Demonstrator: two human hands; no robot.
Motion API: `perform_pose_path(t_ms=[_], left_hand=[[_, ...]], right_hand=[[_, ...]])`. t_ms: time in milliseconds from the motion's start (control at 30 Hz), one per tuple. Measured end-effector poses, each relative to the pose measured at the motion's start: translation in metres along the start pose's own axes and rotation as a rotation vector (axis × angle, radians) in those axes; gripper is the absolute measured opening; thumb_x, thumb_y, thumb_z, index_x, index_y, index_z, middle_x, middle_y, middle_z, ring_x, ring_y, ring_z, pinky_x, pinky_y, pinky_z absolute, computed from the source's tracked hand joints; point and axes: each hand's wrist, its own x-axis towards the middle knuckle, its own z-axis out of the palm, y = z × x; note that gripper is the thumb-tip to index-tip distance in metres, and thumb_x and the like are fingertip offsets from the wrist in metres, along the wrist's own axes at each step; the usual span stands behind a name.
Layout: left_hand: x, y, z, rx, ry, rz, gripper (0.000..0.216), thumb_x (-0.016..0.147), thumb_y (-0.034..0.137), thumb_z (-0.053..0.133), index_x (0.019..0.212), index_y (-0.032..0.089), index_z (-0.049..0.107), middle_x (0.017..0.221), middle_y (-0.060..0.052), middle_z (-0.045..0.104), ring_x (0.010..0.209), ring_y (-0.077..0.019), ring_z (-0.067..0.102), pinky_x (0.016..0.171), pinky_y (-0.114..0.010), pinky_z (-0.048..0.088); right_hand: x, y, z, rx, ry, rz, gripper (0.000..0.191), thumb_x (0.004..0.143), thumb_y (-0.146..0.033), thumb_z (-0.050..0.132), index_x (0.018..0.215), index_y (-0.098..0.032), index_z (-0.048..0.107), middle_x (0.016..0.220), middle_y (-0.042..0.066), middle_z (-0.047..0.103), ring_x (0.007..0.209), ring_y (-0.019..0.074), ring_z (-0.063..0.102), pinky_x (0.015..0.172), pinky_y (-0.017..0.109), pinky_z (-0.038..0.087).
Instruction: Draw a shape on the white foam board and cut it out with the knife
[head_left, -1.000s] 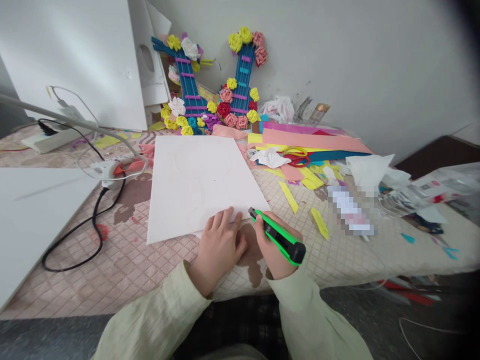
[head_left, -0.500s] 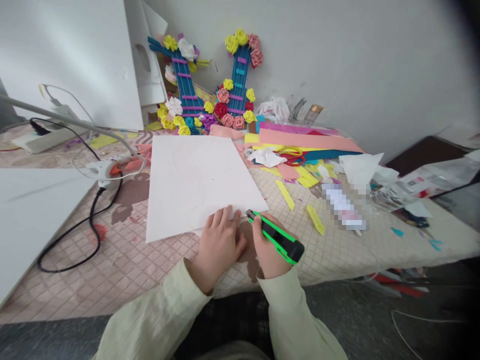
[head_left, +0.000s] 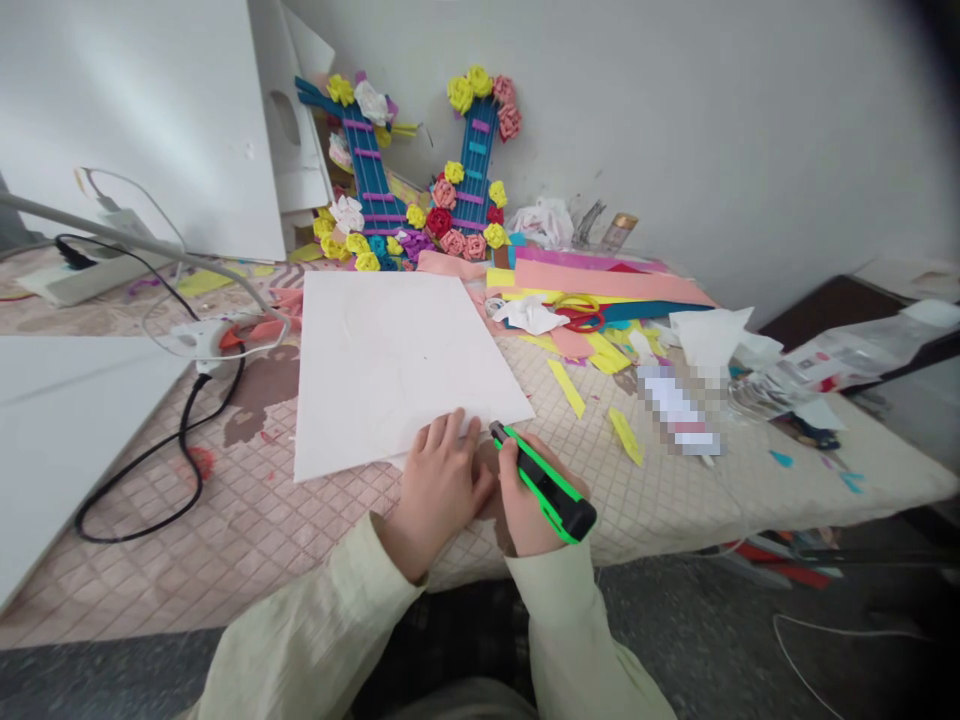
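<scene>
The right hand [head_left: 526, 512] clamps 1 green cutter [head_left: 553, 488]; the left hand [head_left: 439, 488], thumb and fingers apart, touches 1 white board [head_left: 386, 360].

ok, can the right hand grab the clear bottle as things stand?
Probably not: the right hand is closed around the green cutter. Nothing tall seems to block the way to the clear bottle, though.

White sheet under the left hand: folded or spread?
Spread: the white sheet lies flat, its broad face showing no fold, the left hand resting at its near edge.
</scene>
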Motion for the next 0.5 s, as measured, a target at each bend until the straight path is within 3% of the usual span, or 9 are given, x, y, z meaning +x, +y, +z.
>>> perform_pose_path(t_ms=[167, 300, 500], left_hand=[[0.0, 0.0, -0.001, -0.006, 0.004, -0.002, 0.043, 0.084, 0.032, 0.045, 0.122, 0.013, 0.049, 0.126, -0.015, 0.051, 0.111, -0.0288, 0.045, 0.089, -0.042, 0.039], [0.0, -0.004, -0.001, -0.028, -0.006, 0.003, 0.043, 0.081, 0.023, 0.045, 0.123, 0.014, 0.048, 0.128, -0.012, 0.05, 0.113, -0.0275, 0.044, 0.091, -0.042, 0.038], [0.0, -0.008, 0.002, -0.024, 0.022, 0.027, 0.038, 0.085, 0.018, 0.041, 0.122, 0.017, 0.049, 0.127, -0.011, 0.05, 0.111, -0.0257, 0.045, 0.091, -0.041, 0.039]], right_hand=[[-0.007, 0.0, 0.005, 0.024, 0.064, 0.061, 0.027, 0.083, -0.033, 0.051, 0.07, -0.014, 0.065, 0.056, 0.006, 0.065, 0.041, 0.0138, 0.055, 0.043, 0.025, 0.043], [-0.01, 0.013, 0.007, 0.115, 0.015, 0.142, 0.03, 0.085, -0.038, 0.048, 0.07, -0.016, 0.064, 0.06, 0.007, 0.067, 0.047, 0.0167, 0.06, 0.045, 0.027, 0.047], [0.005, 0.028, -0.014, 0.279, -0.041, 0.301, 0.031, 0.084, -0.041, 0.051, 0.085, -0.013, 0.063, 0.058, 0.005, 0.065, 0.048, 0.0161, 0.062, 0.047, 0.025, 0.051]])
